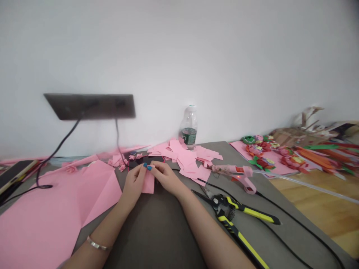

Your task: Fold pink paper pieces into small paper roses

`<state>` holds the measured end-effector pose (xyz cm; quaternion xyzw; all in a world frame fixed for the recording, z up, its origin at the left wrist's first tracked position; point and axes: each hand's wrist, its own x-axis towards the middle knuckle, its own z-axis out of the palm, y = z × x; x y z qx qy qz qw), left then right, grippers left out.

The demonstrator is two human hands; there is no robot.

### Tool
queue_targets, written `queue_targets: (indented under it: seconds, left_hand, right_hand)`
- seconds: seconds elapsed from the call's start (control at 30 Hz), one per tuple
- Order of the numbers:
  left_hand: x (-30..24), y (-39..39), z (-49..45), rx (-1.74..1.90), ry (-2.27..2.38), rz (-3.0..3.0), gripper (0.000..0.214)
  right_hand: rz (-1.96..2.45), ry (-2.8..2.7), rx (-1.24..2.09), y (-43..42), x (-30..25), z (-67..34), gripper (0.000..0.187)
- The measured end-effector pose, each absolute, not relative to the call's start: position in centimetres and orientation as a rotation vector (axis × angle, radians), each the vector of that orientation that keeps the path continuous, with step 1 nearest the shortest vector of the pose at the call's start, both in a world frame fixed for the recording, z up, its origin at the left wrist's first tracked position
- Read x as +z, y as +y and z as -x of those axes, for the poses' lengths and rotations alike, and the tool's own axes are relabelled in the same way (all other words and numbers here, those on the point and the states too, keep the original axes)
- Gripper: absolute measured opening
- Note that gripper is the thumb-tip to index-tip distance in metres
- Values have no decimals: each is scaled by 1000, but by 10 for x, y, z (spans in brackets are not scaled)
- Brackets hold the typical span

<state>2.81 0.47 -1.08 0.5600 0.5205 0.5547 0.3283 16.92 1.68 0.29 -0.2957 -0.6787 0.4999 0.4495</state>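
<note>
My left hand (134, 183) and my right hand (165, 177) meet over the grey table, and their fingertips pinch a small folded piece of pink paper (148, 183) from both sides. Its upper part is hidden by my fingers. Just beyond my hands lies a loose pile of cut pink paper squares (182, 157). Closer to my left hand, several small crumpled pink paper pieces (117, 161) sit on a dark flat object (143, 160). A pink hot glue gun (234, 176) lies to the right of my right hand, not touching it.
Large folded pink sheets (56, 209) cover the table's left side. Yellow-and-black wire cutters (232, 213) and a black cable (291, 220) lie at right. A water bottle (188, 129) stands against the wall. Paper flowers (260, 153) lie at far right, past the table's edge.
</note>
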Motion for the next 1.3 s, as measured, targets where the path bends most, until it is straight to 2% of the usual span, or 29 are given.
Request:
queue_targets:
  seconds: [0.27, 0.5, 0.63, 0.8, 1.03, 1.3]
  left_hand:
    - [-2, -1, -33, 1293, 1250, -1671, 31]
    - [-1, -2, -33, 1208, 1227, -1714, 43]
    - [-2, -3, -34, 1248, 1222, -1584, 43]
    - [-1, -3, -35, 1188, 1249, -1727, 40]
    - [3, -2, -37, 1208, 1219, -1735, 40]
    - [-11, 2, -32, 1426, 1292, -1482, 35]
  right_hand:
    - [763, -1413, 1083, 25, -4, -166, 34]
    - [849, -1095, 995, 40, -9, -181, 38]
    - [822, -1205, 1005, 37, -5, -180, 41]
    - [792, -1347, 1038, 30, 1, -172, 45]
    - [808, -1290, 1007, 31, -4, -167, 41]
    - [779, -1437, 1182, 30, -3, -163, 38]
